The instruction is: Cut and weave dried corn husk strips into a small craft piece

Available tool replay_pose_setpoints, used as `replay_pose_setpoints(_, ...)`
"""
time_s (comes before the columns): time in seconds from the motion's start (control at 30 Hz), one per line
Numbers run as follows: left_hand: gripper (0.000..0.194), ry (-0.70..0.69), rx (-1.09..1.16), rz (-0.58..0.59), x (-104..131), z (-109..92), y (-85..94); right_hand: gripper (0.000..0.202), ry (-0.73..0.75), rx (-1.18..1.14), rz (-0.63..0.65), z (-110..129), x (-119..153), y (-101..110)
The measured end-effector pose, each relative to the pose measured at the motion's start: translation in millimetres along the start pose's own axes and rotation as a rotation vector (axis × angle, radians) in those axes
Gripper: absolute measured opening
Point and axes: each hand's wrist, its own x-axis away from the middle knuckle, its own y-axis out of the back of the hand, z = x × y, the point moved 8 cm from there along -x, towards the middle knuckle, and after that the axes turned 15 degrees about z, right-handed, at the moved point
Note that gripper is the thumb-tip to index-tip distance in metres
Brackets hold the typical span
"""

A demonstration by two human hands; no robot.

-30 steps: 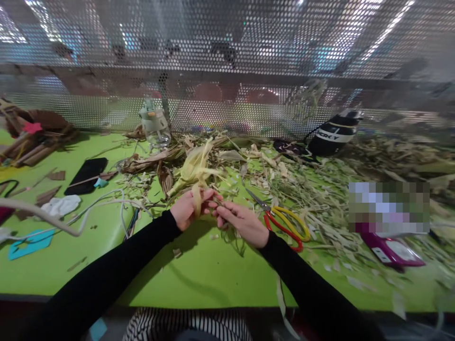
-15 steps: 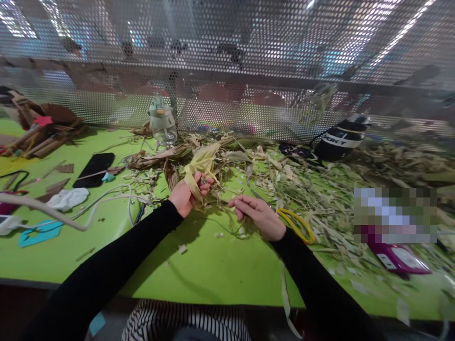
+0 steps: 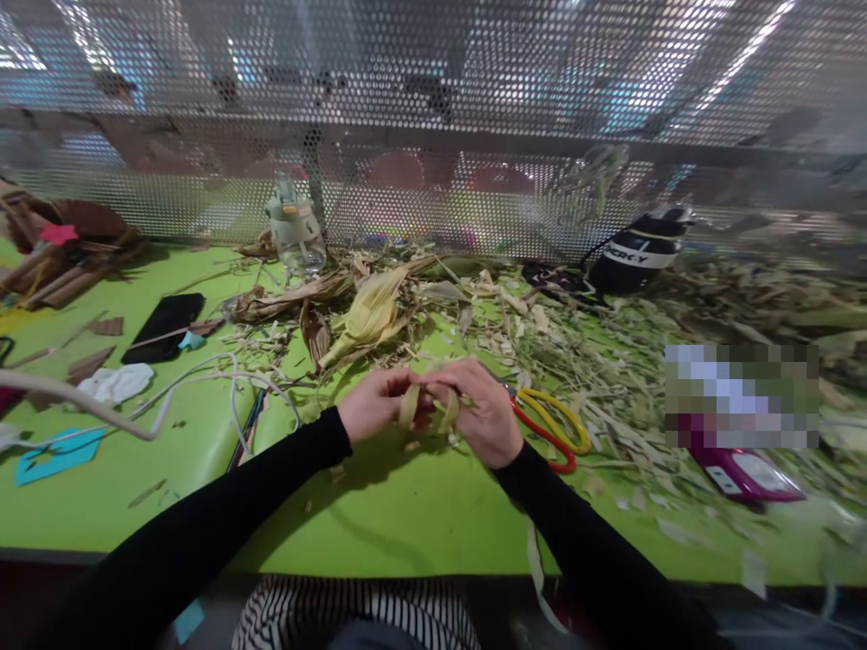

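Head view: the left hand (image 3: 380, 402) and right hand (image 3: 486, 415), both nearly closed, pinch a curled strip (image 3: 408, 406) between them, probably for control of both ends. Beyond the left hand lies the husk (image 3: 372, 311); just beside the right, the scissors (image 3: 552, 431) rest on the surface (image 3: 406, 524), seemingly placed within reach.

And out to the left of the left hand (image 3: 372, 403), a black phone (image 3: 154, 336) lies flat, a crumpled white tissue (image 3: 116, 384) just nearer, then a blue paper cutout (image 3: 60, 459)! A pale cable (image 3: 68, 396) loops between phone and hand. Beyond that hand, a clear bottle (image 3: 298, 235) stands upright. Far right of the right hand (image 3: 486, 415), there's a magenta device (image 3: 751, 471); farther back, a white-banded black bottle (image 3: 635, 255). Beyond both hands, a perforated metal panel (image 3: 433, 41)!
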Motion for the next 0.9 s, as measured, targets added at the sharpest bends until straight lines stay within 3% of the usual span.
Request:
replay_pose_setpoints(0.13, 0.034, -0.025, 0.152, -0.034, 1, 1, 1.4, 0.034, -0.263, -0.293, -0.092, -30, 5, 6)
replay_pose_setpoints(0.27, 0.034, -0.121, 0.153, -0.110, 4, -7, 9.2, 0.039, -0.368, -0.438, -0.065, -48, 6, -1)
replay_pose_setpoints(0.37, 0.029, -0.141, 0.102, -0.149, 5, -9, 14.3, 0.032, -0.393, -0.353, -0.022, -52, 4, -2)
replay_pose_setpoints(0.47, 0.026, -0.108, 0.008, -0.177, 5, -6, 16.1, 0.032, -0.336, -0.291, -0.059, -44, 3, 6)
replay_pose_setpoints(0.6, 0.034, -0.087, -0.030, -0.088, 0, -1, 4.5, 0.027, -0.310, -0.302, -0.022, -35, 2, 3)
replay_pose_setpoints(0.77, 0.041, -0.157, -0.009, -0.078, 1, -4, 0.1, 0.028, -0.374, -0.585, -0.087, -52, 6, -9)
replay_pose_setpoints(0.9, 0.034, -0.126, -0.010, -0.003, 0, -2, -6.3, 0.021, -0.392, -0.414, 0.044, -53, 3, -16)
